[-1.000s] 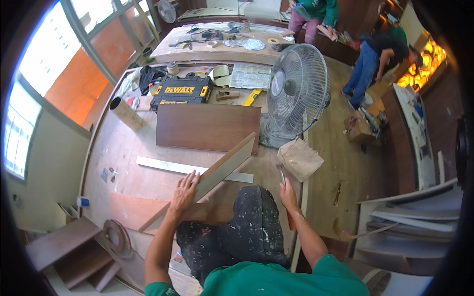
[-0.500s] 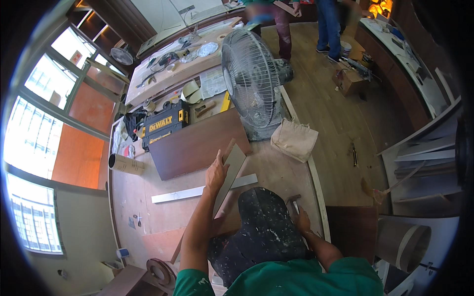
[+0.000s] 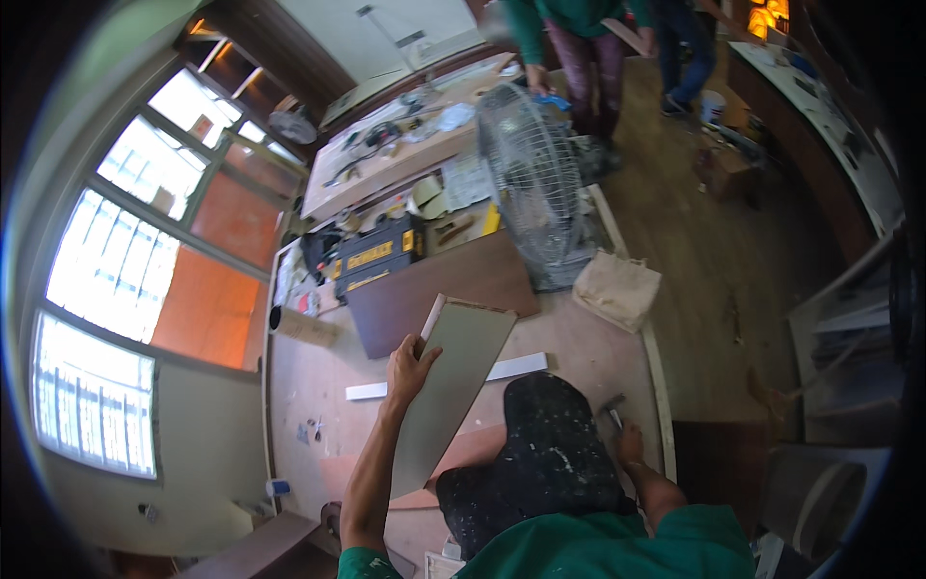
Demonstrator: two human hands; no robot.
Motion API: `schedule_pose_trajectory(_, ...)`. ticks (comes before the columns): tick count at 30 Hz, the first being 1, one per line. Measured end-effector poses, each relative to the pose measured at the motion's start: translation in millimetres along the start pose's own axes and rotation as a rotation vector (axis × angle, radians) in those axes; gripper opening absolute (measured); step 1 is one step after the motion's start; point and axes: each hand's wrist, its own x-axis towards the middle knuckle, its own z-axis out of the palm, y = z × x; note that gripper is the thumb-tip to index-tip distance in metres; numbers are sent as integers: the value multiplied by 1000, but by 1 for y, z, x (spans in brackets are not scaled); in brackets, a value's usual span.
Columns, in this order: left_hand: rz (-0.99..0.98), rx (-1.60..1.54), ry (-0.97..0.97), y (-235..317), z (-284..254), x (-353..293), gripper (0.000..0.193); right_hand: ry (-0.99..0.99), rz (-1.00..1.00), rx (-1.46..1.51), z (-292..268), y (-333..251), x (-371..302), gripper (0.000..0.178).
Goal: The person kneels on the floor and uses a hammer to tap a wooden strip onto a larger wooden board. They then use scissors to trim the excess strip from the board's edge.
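My left hand (image 3: 409, 372) is closed on the left edge of a long board (image 3: 459, 359) with a pale grey face. The board is tilted, its broad face toward me, and its far end overlaps a brown panel (image 3: 444, 288) on the table. Beyond my knee, my right hand (image 3: 630, 445) is closed round the handle of a hammer (image 3: 614, 409) low over the tabletop. A narrow white strip (image 3: 521, 367) lies partly behind the board. My dark, paint-spattered trouser leg (image 3: 555, 434) rests between my hands.
A large floor-type fan (image 3: 531, 174) and a cloth bag (image 3: 617, 289) stand at the table's far right. A black and yellow tool case (image 3: 379, 253) and a cardboard tube (image 3: 301, 328) are at the left. Two people stand beyond, one in purple trousers (image 3: 586, 77).
My left hand has turned the board, so its broad pale face now shows instead of a narrow slant. The hammer stays in my right hand. The whole view has shifted.
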Motion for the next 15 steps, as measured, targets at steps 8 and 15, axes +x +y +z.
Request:
schedule_pose_trajectory(8,-97,-436,125,-52,-101,-98,32,96,-138,-151,10,11,0,46)
schedule_pose_trajectory(15,-58,-824,192,-80,-157,-152,37,207,-225,410,-60,-60,88,45)
